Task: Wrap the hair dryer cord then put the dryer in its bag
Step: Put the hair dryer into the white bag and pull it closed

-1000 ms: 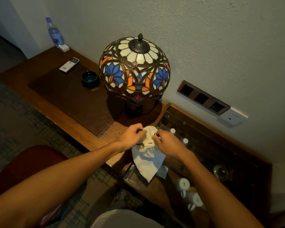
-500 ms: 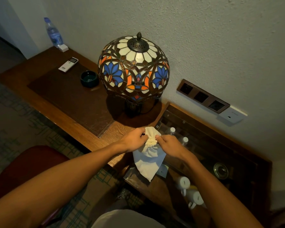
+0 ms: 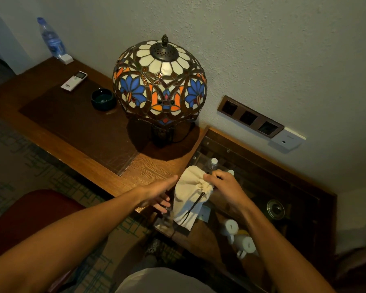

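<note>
My right hand (image 3: 224,188) pinches the gathered neck of the cream drawstring bag (image 3: 190,195), whose body hangs below and left of that grip. A dark cord (image 3: 193,207) trails down from the neck. My left hand (image 3: 158,192), fingers straight and spread, lies just left of the bag.

Cream cloth drawstring bag (image 3: 187,199) with dark cord; behind it, stained-glass domed lamp (image 3: 159,83) patterned in blue flowers, orange and white panels.
</note>
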